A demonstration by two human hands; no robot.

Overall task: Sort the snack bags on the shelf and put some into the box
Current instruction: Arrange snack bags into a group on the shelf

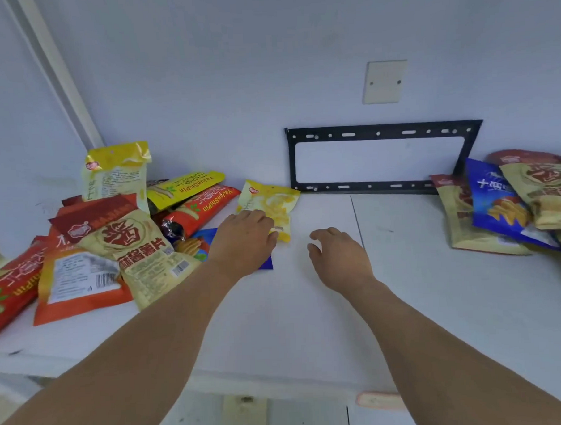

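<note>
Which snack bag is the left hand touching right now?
The small pale-yellow bag lying alone in the shelf's middle; the left hand rests on its near edge. The other bags sit in piles at the left and right.
</note>
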